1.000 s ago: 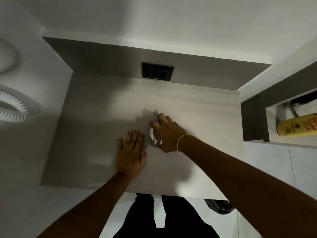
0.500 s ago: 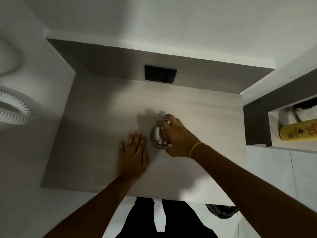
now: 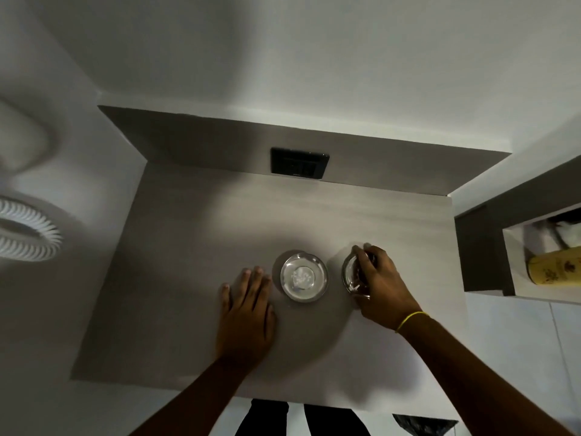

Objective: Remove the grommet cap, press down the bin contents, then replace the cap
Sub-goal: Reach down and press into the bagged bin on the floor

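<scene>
A round metal-rimmed grommet hole [image 3: 303, 277] sits uncovered in the middle of the grey countertop [image 3: 195, 253], with crumpled white contents showing inside it. The shiny round grommet cap [image 3: 352, 275] rests on the counter just right of the hole, and my right hand [image 3: 379, 281] lies over it with fingers curled on its rim. My left hand [image 3: 246, 313] lies flat on the counter just left of the hole, fingers spread and holding nothing.
A black switch plate [image 3: 300, 163] is set in the dark back panel. A wall niche at the right holds a yellow bottle [image 3: 555, 267]. A white coiled hose [image 3: 28, 234] hangs at the left. A black bag [image 3: 424, 427] shows below the counter's front edge.
My right hand lifted the cap off the hole and carried it to the right onto the counter. The hole stands uncovered now. My left hand stayed flat in place.
</scene>
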The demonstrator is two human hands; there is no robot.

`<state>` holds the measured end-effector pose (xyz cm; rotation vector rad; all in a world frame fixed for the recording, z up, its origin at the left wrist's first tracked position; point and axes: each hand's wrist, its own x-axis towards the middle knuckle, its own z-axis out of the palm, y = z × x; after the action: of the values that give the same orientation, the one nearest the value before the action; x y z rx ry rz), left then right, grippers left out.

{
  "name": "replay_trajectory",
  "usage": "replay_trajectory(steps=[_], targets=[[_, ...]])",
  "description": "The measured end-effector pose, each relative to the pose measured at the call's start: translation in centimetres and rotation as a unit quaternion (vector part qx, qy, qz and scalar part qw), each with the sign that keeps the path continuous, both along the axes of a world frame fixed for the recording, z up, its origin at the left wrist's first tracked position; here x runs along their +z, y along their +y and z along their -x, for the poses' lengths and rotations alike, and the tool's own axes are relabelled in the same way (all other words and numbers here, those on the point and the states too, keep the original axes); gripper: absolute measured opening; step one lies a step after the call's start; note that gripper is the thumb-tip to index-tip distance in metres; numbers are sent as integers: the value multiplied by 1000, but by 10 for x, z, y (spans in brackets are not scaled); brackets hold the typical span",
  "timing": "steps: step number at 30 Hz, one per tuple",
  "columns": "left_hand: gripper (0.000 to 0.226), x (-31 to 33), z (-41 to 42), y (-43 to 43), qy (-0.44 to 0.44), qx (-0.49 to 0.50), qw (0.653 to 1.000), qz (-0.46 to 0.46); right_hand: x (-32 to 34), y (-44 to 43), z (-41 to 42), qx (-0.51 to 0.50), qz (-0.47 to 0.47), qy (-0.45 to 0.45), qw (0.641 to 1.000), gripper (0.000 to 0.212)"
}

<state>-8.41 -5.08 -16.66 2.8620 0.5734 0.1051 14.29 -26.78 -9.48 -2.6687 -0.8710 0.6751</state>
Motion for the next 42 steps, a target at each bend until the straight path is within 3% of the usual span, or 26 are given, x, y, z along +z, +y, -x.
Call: replay_trajectory(steps=[4,8,11,14,19,24,28,33,35,36,38,42], targets=[[61,-1,1,0,-3,-2,1000,8,4,6,7,23,28,-38,999,107],[62,0,1,-1,0,-7,1000,12,15,43,20,14,-51,-100,994,78],[61,-3,3,2,4,-24,1000,17,16,79,21,43,-67,-44,996,63],[59,-12,17,-4,-20,-95,995,19,16,101,11,79,-12,-4,997,65],[59,-6,37,-55,-50,-230,971,32,28,69,-9,-63,-106,39,992,39],[72,-4,-6,-128,16,-418,908,18,40,-60,1,-260,-246,84,930,31],[68,9,-63,-191,47,-519,853,16,34,-192,34,-417,-305,124,847,35],[59,9,-112,-240,53,-591,805,-6,11,-333,93,-592,-331,65,732,55],[61,8,-120,-243,60,-595,801,-10,-6,-365,112,-634,-307,19,710,57],[61,7,-122,-247,63,-599,798,-14,-16,-378,121,-643,-276,-18,714,57],[61,7,-122,-249,59,-606,792,-27,-39,-395,132,-616,-187,-84,761,63],[61,0,-121,-249,53,-610,790,-29,-111,-405,138,-510,-31,-115,852,80]])
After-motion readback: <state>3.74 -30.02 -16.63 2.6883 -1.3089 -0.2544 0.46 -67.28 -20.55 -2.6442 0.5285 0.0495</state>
